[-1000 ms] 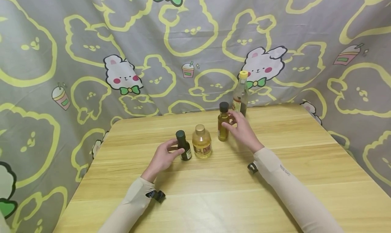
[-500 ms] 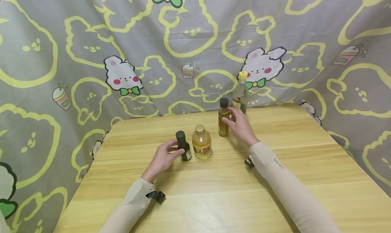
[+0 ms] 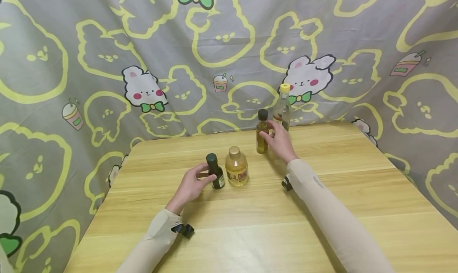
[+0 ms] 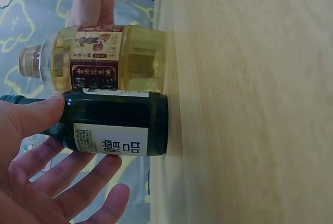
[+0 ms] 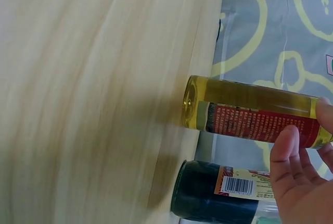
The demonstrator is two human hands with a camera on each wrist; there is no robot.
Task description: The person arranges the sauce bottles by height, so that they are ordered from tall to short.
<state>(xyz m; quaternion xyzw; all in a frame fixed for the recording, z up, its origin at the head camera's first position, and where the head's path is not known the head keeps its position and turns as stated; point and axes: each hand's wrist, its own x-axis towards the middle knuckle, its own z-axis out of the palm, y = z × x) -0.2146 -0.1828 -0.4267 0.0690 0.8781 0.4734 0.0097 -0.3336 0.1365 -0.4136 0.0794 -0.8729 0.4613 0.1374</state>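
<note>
My left hand holds a small dark green bottle with a black cap between thumb and fingers. It stands upright, and in the left wrist view its white label faces the camera. Just right of it, close beside, is a squat bottle of yellow oil with a gold cap. My right hand grips a slim oil bottle with a black cap and red label, thumb on one side. Whether its base touches the table, I cannot tell. Behind that hand stands a taller yellow-capped bottle, its lower part partly hidden.
The pale wooden table reaches back to a grey patterned curtain behind and at both sides. In the right wrist view the tall bottle's dark lower part is close beside the slim oil bottle.
My right hand has carried the slim oil bottle away from me, toward the table's back edge and nearer the tall bottle. My left hand and the other bottles keep their places.
</note>
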